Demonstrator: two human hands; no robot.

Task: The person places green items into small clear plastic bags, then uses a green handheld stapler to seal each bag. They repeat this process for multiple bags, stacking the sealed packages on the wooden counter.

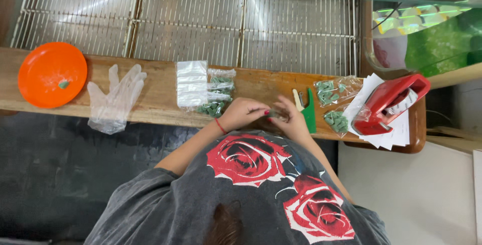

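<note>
Both hands meet at the near edge of the wooden counter [155, 82]: the left hand [243, 113] and right hand [289, 118] curl shut, pinching one small clear bag [275, 115] between the fingertips. Just right stands a green scraper [309, 114]. Left, a stack of clear bags [192, 83] over green pieces; beyond, a plastic glove [114, 99] overhangs the edge, then an orange plate [51, 74]. Far right, a red tape dispenser [389, 104] on white papers. Behind, a wire rack [191, 19].
</note>
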